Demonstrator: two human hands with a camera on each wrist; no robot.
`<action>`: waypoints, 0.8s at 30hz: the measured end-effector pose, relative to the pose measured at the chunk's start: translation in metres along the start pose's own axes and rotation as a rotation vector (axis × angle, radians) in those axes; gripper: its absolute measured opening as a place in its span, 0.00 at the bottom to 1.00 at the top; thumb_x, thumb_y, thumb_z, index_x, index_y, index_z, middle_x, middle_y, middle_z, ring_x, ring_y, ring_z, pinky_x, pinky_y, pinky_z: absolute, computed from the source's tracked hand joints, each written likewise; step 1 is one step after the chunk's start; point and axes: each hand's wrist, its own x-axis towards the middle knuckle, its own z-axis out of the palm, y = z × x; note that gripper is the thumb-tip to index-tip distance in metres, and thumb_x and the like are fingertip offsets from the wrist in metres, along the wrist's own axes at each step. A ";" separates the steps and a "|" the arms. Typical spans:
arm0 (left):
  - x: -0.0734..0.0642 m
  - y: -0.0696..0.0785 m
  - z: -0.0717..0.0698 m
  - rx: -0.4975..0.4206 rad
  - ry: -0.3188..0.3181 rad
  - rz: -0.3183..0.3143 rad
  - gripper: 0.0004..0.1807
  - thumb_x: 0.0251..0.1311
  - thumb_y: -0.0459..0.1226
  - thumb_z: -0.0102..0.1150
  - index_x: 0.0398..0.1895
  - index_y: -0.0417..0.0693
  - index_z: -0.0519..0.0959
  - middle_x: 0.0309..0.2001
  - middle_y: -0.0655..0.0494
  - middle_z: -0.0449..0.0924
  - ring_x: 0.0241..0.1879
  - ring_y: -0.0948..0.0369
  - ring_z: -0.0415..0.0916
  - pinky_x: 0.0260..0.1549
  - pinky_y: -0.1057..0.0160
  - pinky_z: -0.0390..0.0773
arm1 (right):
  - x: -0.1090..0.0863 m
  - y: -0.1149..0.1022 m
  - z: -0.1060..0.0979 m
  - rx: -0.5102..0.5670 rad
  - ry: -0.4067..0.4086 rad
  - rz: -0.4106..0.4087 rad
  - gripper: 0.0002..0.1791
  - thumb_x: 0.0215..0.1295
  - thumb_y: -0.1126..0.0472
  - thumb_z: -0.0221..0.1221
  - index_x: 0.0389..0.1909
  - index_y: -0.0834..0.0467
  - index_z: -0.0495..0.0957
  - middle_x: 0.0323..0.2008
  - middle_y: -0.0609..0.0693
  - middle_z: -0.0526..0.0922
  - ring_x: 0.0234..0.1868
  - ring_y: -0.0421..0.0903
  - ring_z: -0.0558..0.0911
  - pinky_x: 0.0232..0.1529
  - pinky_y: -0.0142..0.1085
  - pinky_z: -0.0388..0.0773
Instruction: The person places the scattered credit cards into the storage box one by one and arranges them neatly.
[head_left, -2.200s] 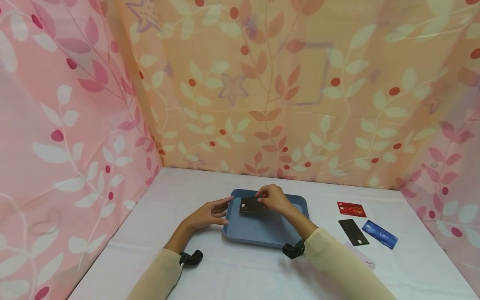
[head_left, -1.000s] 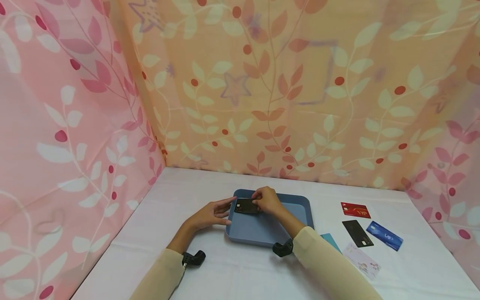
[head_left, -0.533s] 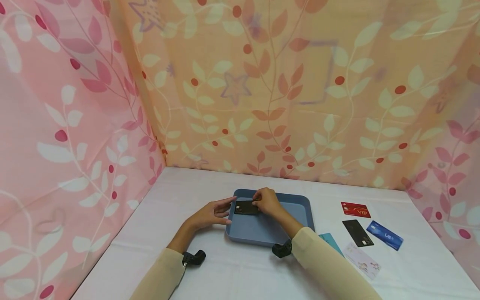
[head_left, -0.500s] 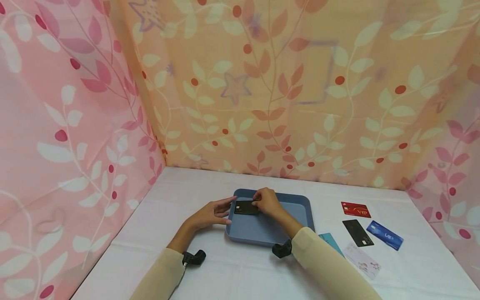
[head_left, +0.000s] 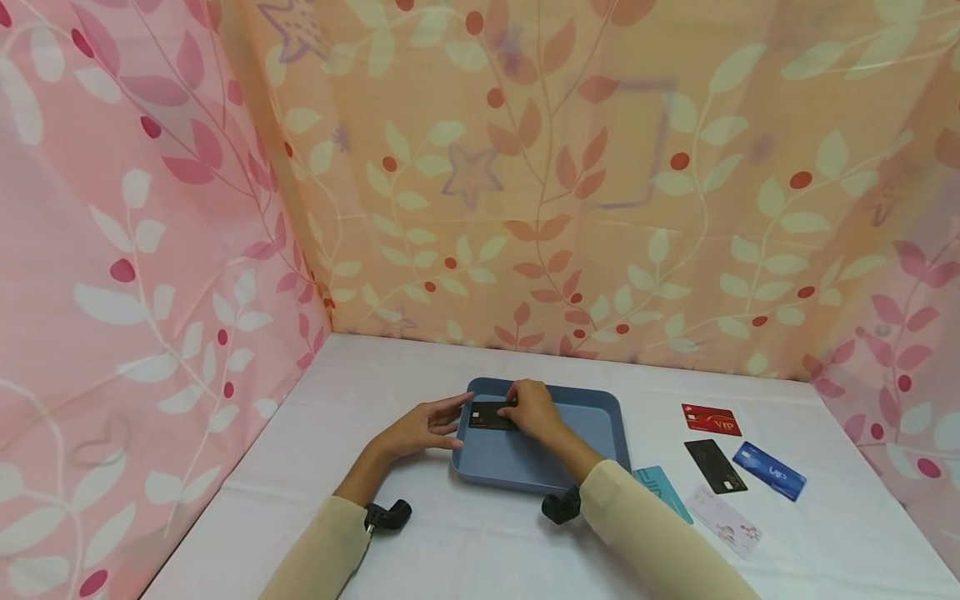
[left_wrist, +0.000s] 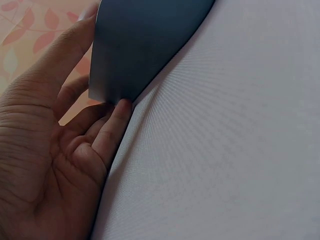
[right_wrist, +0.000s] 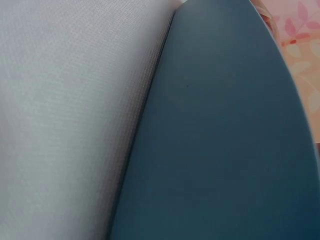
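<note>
A blue rectangular tray (head_left: 517,467) stands on the white-covered table. In its back left part lies a black card (head_left: 486,415) with "VIP" lettering and a small chip. My right hand (head_left: 536,410) covers the card's right end, its thumb and fingers pinching there. At the tray's left side my left hand (head_left: 412,429) has its fingers and thumb spread, fingertips touching the wall. The left wrist view shows those fingers (left_wrist: 114,130) at the tray's lower edge. From the right wrist, only the tray's outer wall (right_wrist: 215,125) fills the view; the right hand's fingers are hidden there.
Right of the tray lie a red VIP card (head_left: 711,419), another black card (head_left: 716,467), a blue VIP card (head_left: 769,471), a pale patterned card (head_left: 724,521) and a teal card (head_left: 663,493). Patterned cloth walls (head_left: 480,208) enclose the table behind and on both sides.
The black card has shifted left within the tray, close to its left wall. My right forearm has drawn slightly left, uncovering the teal card. My left hand stays at the tray.
</note>
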 end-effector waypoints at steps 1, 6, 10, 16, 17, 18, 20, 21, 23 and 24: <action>0.000 0.000 0.000 -0.001 -0.002 0.005 0.48 0.60 0.31 0.71 0.80 0.44 0.55 0.80 0.47 0.51 0.77 0.46 0.52 0.68 0.56 0.68 | 0.000 -0.001 0.000 -0.011 0.003 0.001 0.14 0.53 0.61 0.77 0.35 0.65 0.85 0.32 0.55 0.86 0.36 0.51 0.82 0.44 0.48 0.81; 0.001 0.000 -0.001 -0.007 -0.012 0.017 0.48 0.60 0.30 0.71 0.80 0.43 0.55 0.80 0.46 0.50 0.77 0.45 0.51 0.69 0.53 0.67 | -0.002 -0.007 0.000 -0.039 -0.007 0.029 0.17 0.56 0.57 0.75 0.38 0.67 0.85 0.37 0.57 0.87 0.41 0.53 0.83 0.47 0.50 0.81; 0.002 0.000 -0.001 -0.013 -0.011 0.016 0.48 0.60 0.30 0.71 0.80 0.43 0.55 0.80 0.45 0.50 0.77 0.45 0.52 0.68 0.54 0.67 | -0.004 -0.012 -0.001 -0.067 -0.020 0.061 0.19 0.58 0.56 0.74 0.41 0.67 0.85 0.38 0.58 0.86 0.41 0.52 0.83 0.46 0.50 0.82; 0.002 0.001 0.000 -0.012 -0.006 -0.002 0.48 0.60 0.32 0.72 0.80 0.45 0.55 0.80 0.47 0.51 0.77 0.48 0.53 0.68 0.59 0.68 | -0.005 -0.013 -0.001 -0.119 -0.026 0.085 0.20 0.58 0.52 0.74 0.41 0.64 0.85 0.37 0.55 0.84 0.38 0.50 0.82 0.40 0.47 0.82; 0.002 0.001 0.000 -0.013 -0.006 -0.003 0.48 0.60 0.32 0.72 0.80 0.45 0.55 0.80 0.47 0.51 0.77 0.48 0.53 0.68 0.59 0.68 | -0.005 -0.013 -0.001 -0.121 -0.027 0.088 0.20 0.59 0.51 0.74 0.41 0.63 0.85 0.37 0.54 0.84 0.38 0.49 0.81 0.39 0.47 0.82; 0.002 0.001 0.000 -0.013 -0.006 -0.006 0.48 0.60 0.32 0.72 0.80 0.45 0.55 0.80 0.48 0.51 0.77 0.49 0.53 0.68 0.59 0.68 | -0.006 -0.013 -0.001 -0.123 -0.029 0.090 0.20 0.59 0.51 0.74 0.41 0.63 0.85 0.36 0.54 0.84 0.37 0.49 0.81 0.38 0.46 0.82; 0.001 0.000 0.000 -0.012 -0.006 -0.003 0.48 0.60 0.32 0.72 0.80 0.44 0.55 0.80 0.47 0.51 0.77 0.48 0.53 0.68 0.59 0.68 | -0.006 -0.012 -0.001 -0.125 -0.031 0.088 0.20 0.59 0.50 0.74 0.41 0.62 0.85 0.37 0.54 0.84 0.37 0.49 0.81 0.37 0.46 0.82; 0.001 -0.001 0.000 -0.012 -0.005 -0.004 0.48 0.60 0.32 0.72 0.80 0.44 0.55 0.80 0.47 0.51 0.77 0.48 0.53 0.68 0.59 0.68 | -0.007 -0.013 -0.001 -0.125 -0.033 0.086 0.20 0.59 0.50 0.73 0.41 0.62 0.85 0.37 0.53 0.84 0.38 0.49 0.81 0.37 0.46 0.82; 0.001 -0.002 -0.001 -0.011 -0.004 0.001 0.48 0.60 0.31 0.71 0.80 0.44 0.55 0.80 0.46 0.50 0.77 0.47 0.52 0.68 0.58 0.68 | -0.007 -0.013 -0.003 -0.120 -0.033 0.086 0.20 0.60 0.49 0.73 0.42 0.62 0.85 0.38 0.54 0.84 0.38 0.50 0.82 0.38 0.47 0.83; 0.000 -0.002 -0.001 -0.010 -0.004 0.003 0.48 0.60 0.31 0.71 0.80 0.44 0.55 0.80 0.46 0.50 0.77 0.47 0.52 0.68 0.57 0.68 | -0.008 -0.014 -0.003 -0.118 -0.034 0.086 0.21 0.60 0.49 0.73 0.42 0.62 0.86 0.39 0.54 0.85 0.39 0.50 0.82 0.38 0.47 0.83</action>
